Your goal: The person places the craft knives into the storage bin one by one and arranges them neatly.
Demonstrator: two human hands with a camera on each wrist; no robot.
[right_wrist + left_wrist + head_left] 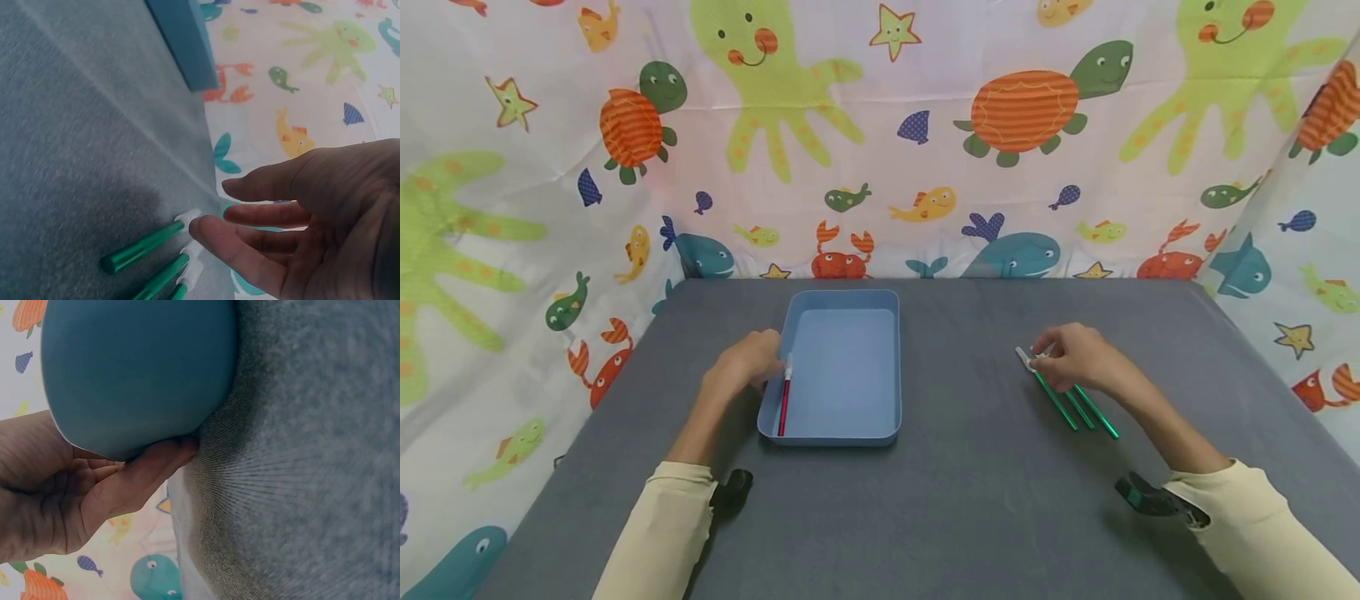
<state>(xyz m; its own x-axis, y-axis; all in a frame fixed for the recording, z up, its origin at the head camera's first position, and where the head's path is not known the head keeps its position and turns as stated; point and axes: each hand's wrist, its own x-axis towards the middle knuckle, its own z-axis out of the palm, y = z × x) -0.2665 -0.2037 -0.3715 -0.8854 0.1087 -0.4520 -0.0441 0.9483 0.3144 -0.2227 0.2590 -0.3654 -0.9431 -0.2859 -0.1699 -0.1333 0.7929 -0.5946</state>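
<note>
In the head view my left hand grips the left wall of a shallow blue tray. The left wrist view shows the fingers of that hand against the tray's outer wall, one fingertip low by the table. Inside the tray, a slim red stick with a white end lies along the left wall. Over on the right, my right hand hovers at the white ends of three slim green sticks. Its thumb and fingers are apart, close above the nearest green stick.
The tray and sticks lie on a grey cloth-covered table. A white curtain printed with sea animals stands along the table's back and sides. Dark straps with devices sit on both wrists.
</note>
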